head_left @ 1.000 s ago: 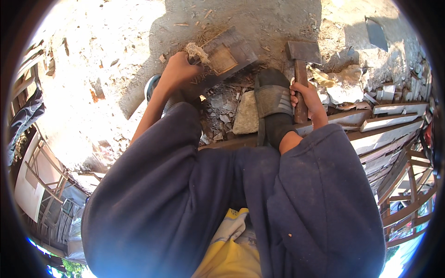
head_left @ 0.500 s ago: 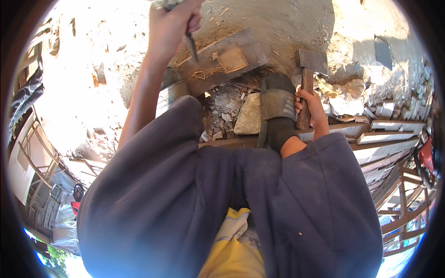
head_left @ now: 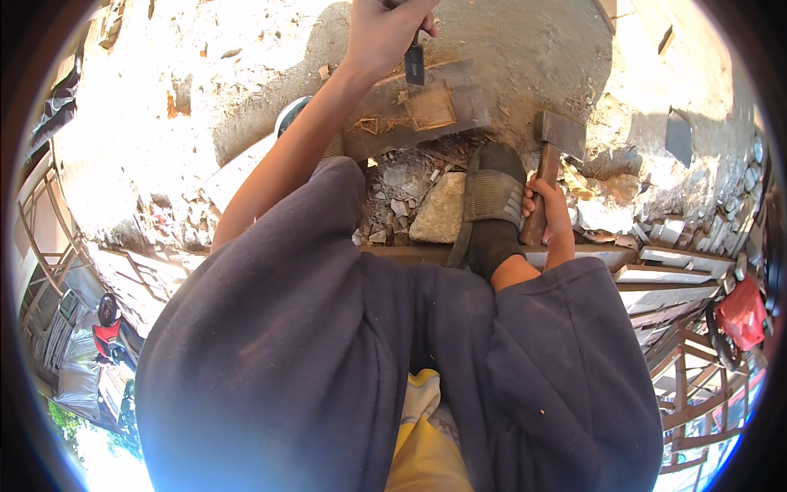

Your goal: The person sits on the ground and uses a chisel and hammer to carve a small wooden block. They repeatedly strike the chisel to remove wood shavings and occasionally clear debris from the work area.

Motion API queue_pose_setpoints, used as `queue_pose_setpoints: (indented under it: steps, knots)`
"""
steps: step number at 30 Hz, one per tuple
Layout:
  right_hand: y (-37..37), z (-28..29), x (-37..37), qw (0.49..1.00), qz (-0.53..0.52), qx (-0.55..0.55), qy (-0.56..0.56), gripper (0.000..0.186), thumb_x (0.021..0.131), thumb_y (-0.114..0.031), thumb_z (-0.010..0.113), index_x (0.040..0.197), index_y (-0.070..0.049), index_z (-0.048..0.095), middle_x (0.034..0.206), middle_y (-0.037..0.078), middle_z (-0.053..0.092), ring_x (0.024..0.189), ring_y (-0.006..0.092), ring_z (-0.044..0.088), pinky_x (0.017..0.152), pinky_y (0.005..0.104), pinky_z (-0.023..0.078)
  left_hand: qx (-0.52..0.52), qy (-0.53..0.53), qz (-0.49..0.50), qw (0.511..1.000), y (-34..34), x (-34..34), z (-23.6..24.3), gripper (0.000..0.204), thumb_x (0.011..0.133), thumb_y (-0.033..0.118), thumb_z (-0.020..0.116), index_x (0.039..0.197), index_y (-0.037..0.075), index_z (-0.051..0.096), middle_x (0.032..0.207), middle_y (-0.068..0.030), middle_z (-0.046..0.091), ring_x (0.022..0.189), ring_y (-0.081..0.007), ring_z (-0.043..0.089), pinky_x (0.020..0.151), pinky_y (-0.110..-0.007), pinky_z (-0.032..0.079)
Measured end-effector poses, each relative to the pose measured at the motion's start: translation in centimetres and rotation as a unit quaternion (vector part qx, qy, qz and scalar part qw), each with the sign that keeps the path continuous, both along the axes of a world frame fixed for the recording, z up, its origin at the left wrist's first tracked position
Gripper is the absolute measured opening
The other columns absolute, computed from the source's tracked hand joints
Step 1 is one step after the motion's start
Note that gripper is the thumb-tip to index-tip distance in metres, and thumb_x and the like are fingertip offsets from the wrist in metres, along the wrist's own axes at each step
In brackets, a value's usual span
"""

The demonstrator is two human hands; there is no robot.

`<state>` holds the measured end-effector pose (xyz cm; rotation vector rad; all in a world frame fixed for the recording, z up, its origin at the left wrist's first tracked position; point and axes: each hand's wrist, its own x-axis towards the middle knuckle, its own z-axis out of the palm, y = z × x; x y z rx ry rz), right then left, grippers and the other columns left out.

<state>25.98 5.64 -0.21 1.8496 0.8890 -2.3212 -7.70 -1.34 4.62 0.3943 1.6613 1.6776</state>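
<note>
At the top of the view my left hand (head_left: 392, 33) is closed around a chisel (head_left: 415, 66), its dark flat blade pointing down above a wooden board. The board (head_left: 467, 98) lies across the ground and has a pale square recess (head_left: 430, 105) cut into its surface, with a smaller carved outline and shavings beside it. My right hand (head_left: 552, 215) grips the wooden handle of a mallet (head_left: 561, 134) beside my right foot. The mallet's blocky head points away from me. The upper end of the chisel is cut off by the picture's edge.
My sandalled right foot (head_left: 498, 193) stands between the board and the mallet. A pale stone (head_left: 438, 208) and rubble lie between my feet. Wooden lengths (head_left: 684, 261) are at the right, with a dark flat piece (head_left: 678, 137) farther off. A red and black motorbike (head_left: 111, 336) shows at the left.
My left hand has moved right with the chisel, whose blade has turned to show its flat face. My right hand keeps its hold on the mallet. The whole view has shifted slightly.
</note>
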Motion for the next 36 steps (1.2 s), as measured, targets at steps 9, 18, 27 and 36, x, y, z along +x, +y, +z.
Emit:
queue_pose_setpoints:
  steps: [9,18,27,36]
  knots:
    - [0.0,0.0,0.1,1.0,-0.006,-0.005,-0.006,0.013,0.077,-0.009,0.058,0.085,-0.005,0.049,0.067,0.004,0.049,0.049,0.0118,0.045,0.045,0.0265,0.039,-0.106,-0.015,0.058,0.993,-0.7,0.0,1.2,0.027,0.083,0.023,0.067,0.063,0.008,0.057,0.055,-0.0006,0.056,0.047,-0.0074,0.053,0.04,-0.024,0.041]
    - [0.0,0.0,0.0,1.0,-0.002,-0.001,-0.004,0.015,0.076,-0.009,0.058,0.088,-0.005,0.049,0.067,0.004,0.049,0.049,0.0115,0.045,0.046,0.0265,0.039,-0.132,0.019,0.052,0.99,-0.5,0.1,0.3,0.022,0.082,0.022,0.068,0.072,0.004,0.062,0.069,-0.0009,0.059,0.066,-0.0086,0.056,0.057,-0.025,0.046]
    - [0.3,2.3,-1.4,0.999,0.029,0.033,-0.027,0.015,0.079,-0.011,0.06,0.087,-0.002,0.05,0.064,0.003,0.049,0.045,0.0099,0.043,0.042,0.0258,0.037,0.054,0.057,0.157,0.984,0.4,1.3,-3.7,0.022,0.083,0.023,0.067,0.09,0.003,0.06,0.08,0.0007,0.059,0.073,-0.0099,0.053,0.064,-0.028,0.046]
    - [1.0,3.5,-3.3,0.989,0.119,0.077,-0.033,0.018,0.077,-0.01,0.061,0.087,-0.001,0.049,0.063,0.004,0.051,0.046,0.0109,0.047,0.041,0.0265,0.041,0.062,-0.02,0.16,0.985,-1.5,0.9,-2.3,0.01,0.079,0.007,0.067,0.082,0.001,0.059,0.07,-0.0015,0.058,0.057,-0.0082,0.052,0.052,-0.025,0.041]
